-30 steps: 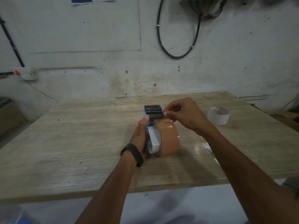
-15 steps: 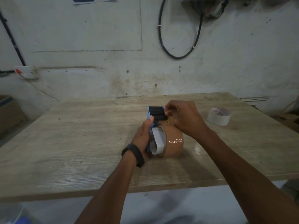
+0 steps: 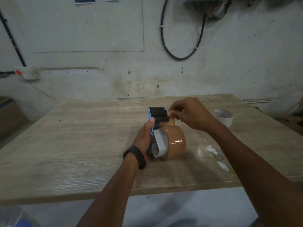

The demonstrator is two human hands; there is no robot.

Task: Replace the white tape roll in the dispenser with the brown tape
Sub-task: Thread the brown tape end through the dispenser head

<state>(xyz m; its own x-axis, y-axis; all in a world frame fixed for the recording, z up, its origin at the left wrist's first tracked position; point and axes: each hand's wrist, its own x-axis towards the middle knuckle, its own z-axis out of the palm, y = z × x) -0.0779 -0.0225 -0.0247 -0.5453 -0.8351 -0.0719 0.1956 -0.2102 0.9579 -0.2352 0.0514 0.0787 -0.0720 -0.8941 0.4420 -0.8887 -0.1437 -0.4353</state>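
- Two hands engaged. Left hand (image 3: 144,138) wraps the dispenser (image 3: 151,122), bracing it over the table (image 3: 73,145).
- Brown tape (image 3: 175,141) seated on hub.
- Right hand (image 3: 188,113) pinches tape end at roller, probably threading.
- White tape roll (image 3: 223,117) set aside, right.

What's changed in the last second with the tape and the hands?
Little. The right hand shifted its pinch on the brown tape end at the dispenser head, now drawing it up beside the rollers. The left hand still grips the dispenser; the white roll lies untouched on the table.
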